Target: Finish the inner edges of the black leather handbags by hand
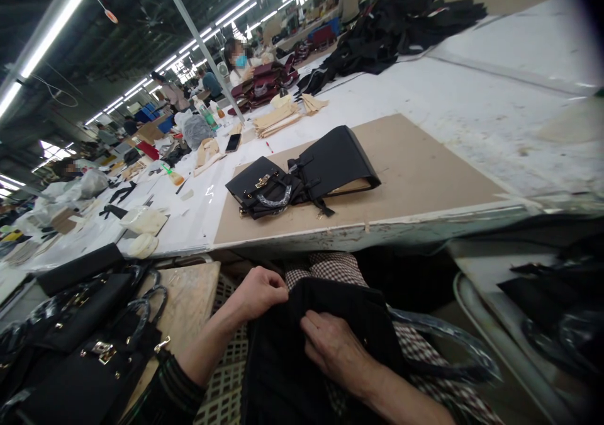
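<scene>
A black handbag [363, 311] lies across my lap over a checked cloth. Its handle [453, 332], wrapped in clear plastic, sticks out to the right. My left hand [263, 294] is closed in a pinch at the bag's upper left edge. With curled fingers, my right hand [335, 348] grips the black material just to the right of it; the fingertips are partly hidden. On the table ahead, a second black handbag [264, 186] with a gold clasp rests beside a black bag panel [337, 160].
The white table [425, 97] carries a brown board [415, 160], beige pieces [278, 119], a phone [233, 142] and a black cloth pile [372, 47]. Finished-looking black bags [85, 349] crowd the left. A metal-framed stand [500, 343] is at right. A masked co-worker [240, 66] sits across.
</scene>
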`<state>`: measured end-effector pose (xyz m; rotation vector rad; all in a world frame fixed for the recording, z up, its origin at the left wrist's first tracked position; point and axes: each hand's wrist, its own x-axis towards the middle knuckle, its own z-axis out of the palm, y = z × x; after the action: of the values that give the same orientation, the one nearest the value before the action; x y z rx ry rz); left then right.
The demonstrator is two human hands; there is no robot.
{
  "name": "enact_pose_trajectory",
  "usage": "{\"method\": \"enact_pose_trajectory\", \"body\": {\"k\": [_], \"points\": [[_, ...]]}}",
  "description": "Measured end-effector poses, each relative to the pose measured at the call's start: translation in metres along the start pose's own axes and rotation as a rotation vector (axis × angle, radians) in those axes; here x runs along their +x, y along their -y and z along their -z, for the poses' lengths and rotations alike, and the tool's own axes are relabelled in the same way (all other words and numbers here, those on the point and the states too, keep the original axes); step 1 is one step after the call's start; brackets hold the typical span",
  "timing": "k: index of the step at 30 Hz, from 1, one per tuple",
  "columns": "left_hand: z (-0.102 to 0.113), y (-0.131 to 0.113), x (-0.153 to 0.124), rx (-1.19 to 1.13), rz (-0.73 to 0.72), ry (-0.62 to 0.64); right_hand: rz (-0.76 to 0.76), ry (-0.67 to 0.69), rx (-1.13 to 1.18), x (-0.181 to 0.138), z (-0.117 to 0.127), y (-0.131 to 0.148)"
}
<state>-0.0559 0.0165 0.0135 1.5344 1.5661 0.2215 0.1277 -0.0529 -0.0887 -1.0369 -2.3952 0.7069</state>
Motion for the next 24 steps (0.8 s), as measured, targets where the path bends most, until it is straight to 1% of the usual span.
{"method": "enact_pose_trajectory", "body": {"k": [4,8,12,14,16,18,20,22,23,24], "points": [[0.002,-0.001,0.0,-0.066,0.016,0.041,-0.014,0.018,-0.019,0.0,0.002,0.001],[0.008,-0.007,-0.011,-0.107,0.001,0.1,-0.064,0.002,-0.014,0.001,0.006,-0.001],[0.003,-0.003,-0.021,-0.287,0.026,0.203,-0.105,0.001,0.005,0.004,0.007,-0.005],[-0.003,0.003,-0.022,-0.377,0.055,0.187,-0.131,0.017,-0.002,0.006,0.009,-0.004],[-0.008,0.01,-0.022,-0.42,0.065,0.147,-0.171,0.075,-0.033,0.005,0.018,0.003],[-0.008,0.014,-0.021,-0.437,0.06,0.147,-0.192,0.207,-0.085,0.001,0.038,0.014],[-0.005,0.016,-0.023,-0.457,0.053,0.174,-0.147,0.372,-0.114,-0.004,0.071,0.026],[-0.001,0.015,-0.025,-0.48,0.05,0.197,-0.039,0.441,-0.013,-0.007,0.113,0.035],[0.0,0.014,-0.027,-0.491,0.049,0.204,-0.023,0.467,0.056,-0.005,0.134,0.037],[0.002,0.012,-0.028,-0.497,0.05,0.21,-0.017,0.455,0.115,-0.001,0.154,0.036]]}}
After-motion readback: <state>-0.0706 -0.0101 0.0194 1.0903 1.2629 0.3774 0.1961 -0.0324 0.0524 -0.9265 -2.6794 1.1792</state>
